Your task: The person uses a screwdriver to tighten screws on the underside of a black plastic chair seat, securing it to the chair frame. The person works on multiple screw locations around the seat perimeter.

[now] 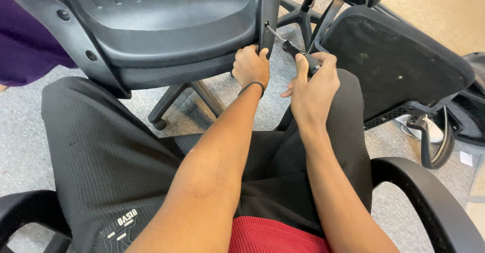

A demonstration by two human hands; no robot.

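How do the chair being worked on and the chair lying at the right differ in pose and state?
The chair in front stands with its plastic back shell facing the camera; the chair at the right lies tipped, pad tilted. The left hand grips the front chair's edge and the right hand drives a screwdriver into it; nobody touches the right chair. Both are black office chairs.

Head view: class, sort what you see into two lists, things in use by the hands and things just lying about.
In use: left hand gripping the chair back; right hand holding the screwdriver at the frame's side.

Lying about: second chair, white shoe, paper scrap.
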